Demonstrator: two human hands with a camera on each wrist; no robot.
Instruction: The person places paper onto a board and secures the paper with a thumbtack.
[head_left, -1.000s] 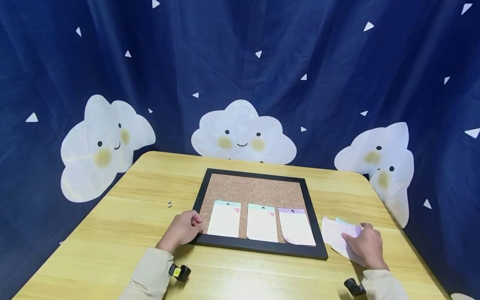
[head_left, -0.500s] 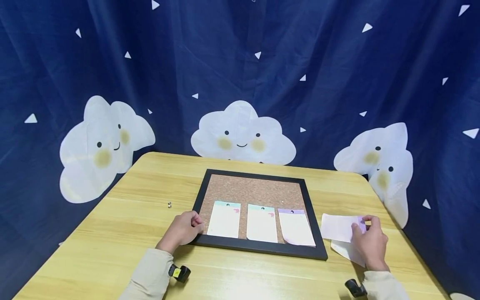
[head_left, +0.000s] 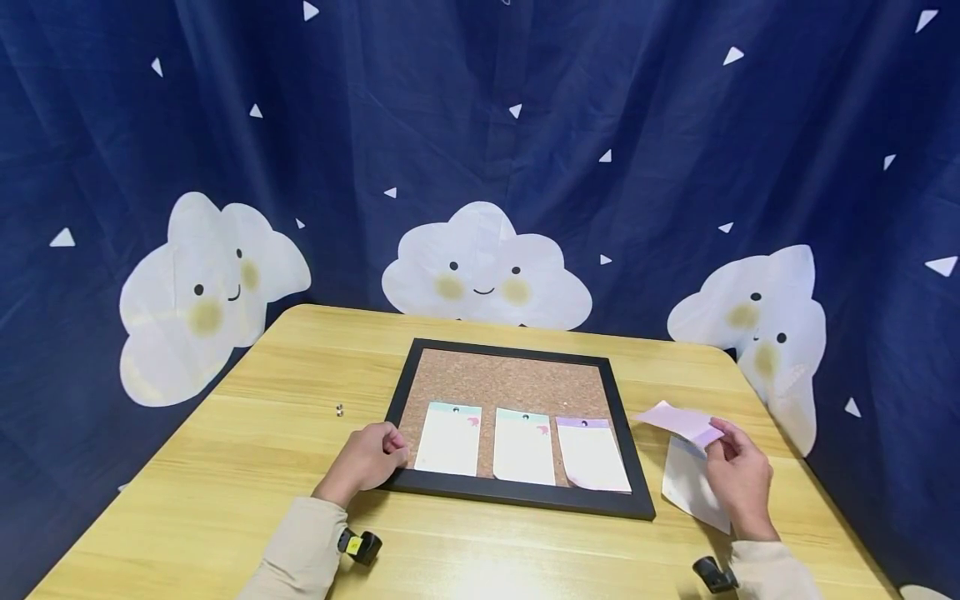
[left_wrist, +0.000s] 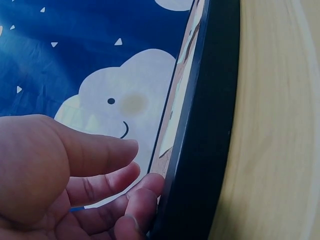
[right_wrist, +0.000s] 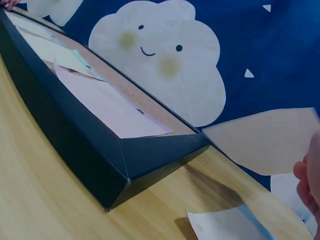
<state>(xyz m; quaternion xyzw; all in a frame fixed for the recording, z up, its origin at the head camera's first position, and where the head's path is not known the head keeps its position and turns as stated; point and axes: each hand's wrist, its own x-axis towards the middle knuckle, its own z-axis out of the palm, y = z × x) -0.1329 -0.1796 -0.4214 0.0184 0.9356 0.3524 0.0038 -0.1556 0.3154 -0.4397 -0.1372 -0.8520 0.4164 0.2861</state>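
Observation:
The right hand [head_left: 740, 482] pinches a pink note sheet [head_left: 678, 419] by its purple end and holds it raised over the table, right of the corkboard [head_left: 517, 375]. Beneath it, a white note sheet [head_left: 686, 483] with a blue edge lies on the table. The left hand [head_left: 367, 457] rests by the board's front left corner, fingers loosely curled and fingertips at the black frame [left_wrist: 210, 100]; its thumb stands free. Pinned along the board's near half are two green-topped notes [head_left: 450, 442] and a purple-topped note [head_left: 592, 458].
Small shiny pins [head_left: 340, 410] lie on the wooden table [head_left: 277, 417] left of the board. Behind the table hangs a blue curtain [head_left: 450, 100] with clouds. Each wrist wears a small black camera, such as the left camera [head_left: 366, 547].
The right hand has drawn the pink sheet off the white one and lifted it, its far end now tilted up. The left hand and board have stayed put.

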